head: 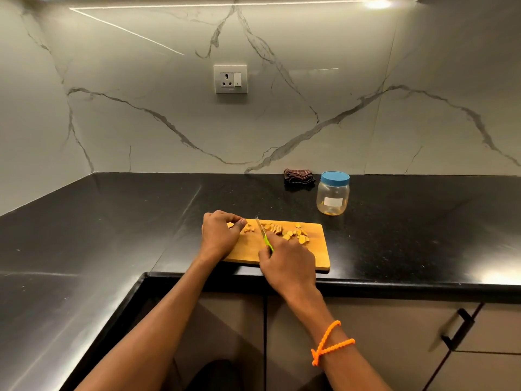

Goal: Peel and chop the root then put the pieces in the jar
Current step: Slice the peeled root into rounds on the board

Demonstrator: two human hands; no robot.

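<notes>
A black tabletop point(112, 221) fills the lower left of the frame and runs on across the middle, backed by a pale veined stone wall.

Just left of centre, the left hand point(220, 235) lies on the left end of a wooden cutting board point(318, 258), its fingers curled with the tips drawn together over small pale bits of root point(249, 228) at the board's upper left edge; whether the fingertips actually pinch a bit cannot be made out.

Right beside it, at mid-frame, a knife point(261, 230) with a green handle points away from the person, its blade tip over the board between those bits and a darker uncut chunk of root point(275, 228). The right hand point(287, 263) grips the knife handle, with a finger extended toward the blade. An orange beaded thread point(329, 341) circles the right wrist in the lower right of the frame.

To the right of the chunk, yellow-orange chopped pieces point(298, 235) lie scattered on the board's upper middle.

Above centre, a wall socket point(230, 79) sits on the stone. Right of centre, behind the board, a folded dark cloth point(298, 176) lies against the wall, and just right of it stands a clear jar point(333, 196) with a blue lid point(335, 179) on, apart from the board.

In the lower right, a cabinet front carries a black handle point(458, 328).
</notes>
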